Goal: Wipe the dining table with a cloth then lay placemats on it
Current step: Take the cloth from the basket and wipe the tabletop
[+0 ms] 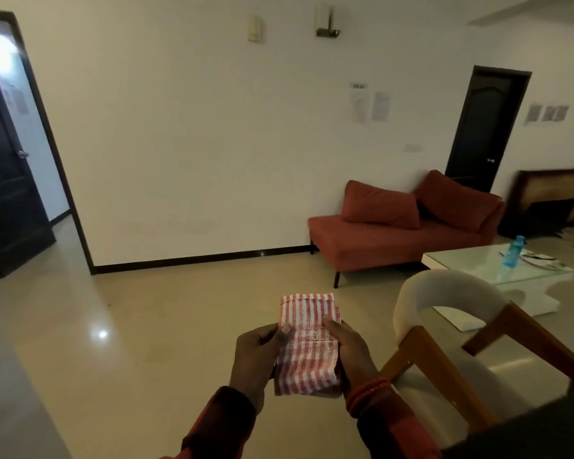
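A folded red-and-white striped cloth (307,342) is held upright in front of me, above the floor. My left hand (254,357) grips its left edge with the thumb on the front. My right hand (353,351) grips its right edge, thumb across the stripes; a red bead bracelet circles that wrist. A dark surface (527,432) at the bottom right corner may be the dining table's edge; I cannot tell. No placemats are in view.
A white-backed wooden chair (444,313) stands just right of my hands. Beyond it is a glass coffee table (471,260) with a blue bottle (513,251) and papers. A red sofa (401,226) sits against the wall. Open doorway at far left.
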